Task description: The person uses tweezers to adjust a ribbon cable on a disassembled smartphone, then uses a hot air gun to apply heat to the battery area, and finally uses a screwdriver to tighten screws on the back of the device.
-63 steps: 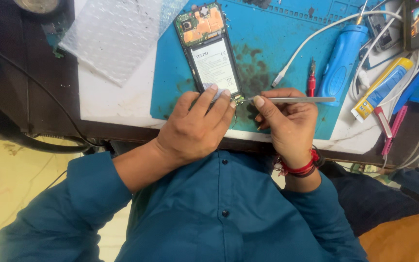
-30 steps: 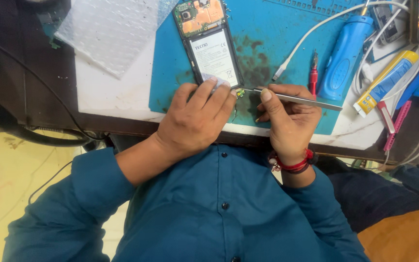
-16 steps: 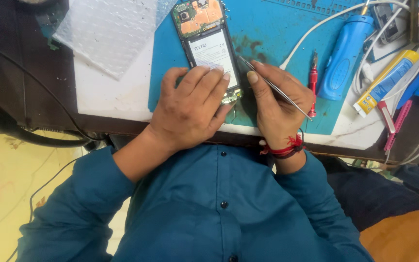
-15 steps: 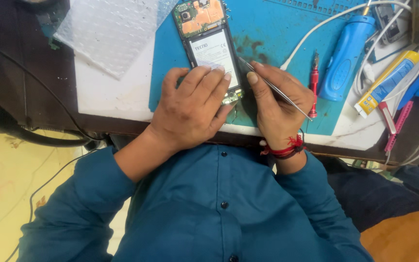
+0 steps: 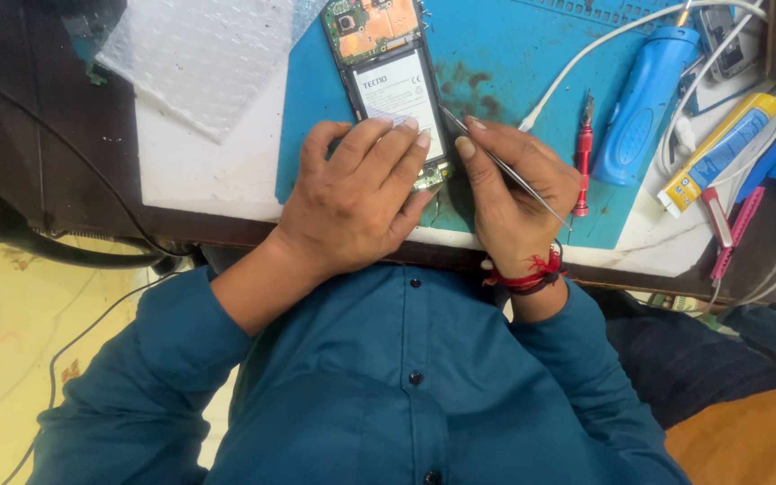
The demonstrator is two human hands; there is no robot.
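An opened phone with its back cover off lies on a blue work mat, showing a white battery and an orange circuit board. My left hand rests flat over the phone's lower end, fingers on the battery, holding it down. My right hand grips thin metal tweezers, whose tips point at the phone's right edge near the battery.
A bubble-wrap sheet lies at the upper left. To the right are a red screwdriver, a blue cylindrical tool, a white cable, a yellow-and-blue glue tube and pink tools. The desk's front edge runs below my hands.
My right hand swung the tweezers from lying level near the phone's bottom to pointing up-left at its right edge. My left hand slid further up over the phone.
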